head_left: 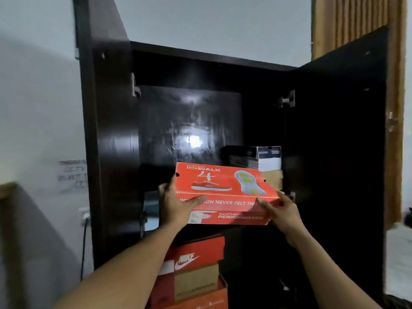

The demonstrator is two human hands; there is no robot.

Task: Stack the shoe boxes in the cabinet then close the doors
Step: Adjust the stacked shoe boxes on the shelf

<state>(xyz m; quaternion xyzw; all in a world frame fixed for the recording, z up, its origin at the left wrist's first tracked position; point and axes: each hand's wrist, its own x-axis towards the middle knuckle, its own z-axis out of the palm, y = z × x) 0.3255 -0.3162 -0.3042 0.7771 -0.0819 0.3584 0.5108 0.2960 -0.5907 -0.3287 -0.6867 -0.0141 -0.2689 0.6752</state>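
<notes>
I hold an orange shoe box (225, 184) with a shoe picture on its lid, raised in front of the open dark cabinet (200, 56). My left hand (176, 204) grips its left end, thumb across the front face. My right hand (278, 210) grips its right front corner. Both cabinet doors stand open: the left door (109, 130) and the right door (338, 141). Behind the held box, at the cabinet's right, a black-and-white box (265, 157) lies on a brown box (272, 179). Below, an orange Nike box (196, 253) tops a stack of several boxes.
A white wall (40, 108) with a paper notice (71, 175) and a socket with a cable (85, 217) lies left of the cabinet. A wooden slatted panel (356, 21) rises behind the right door.
</notes>
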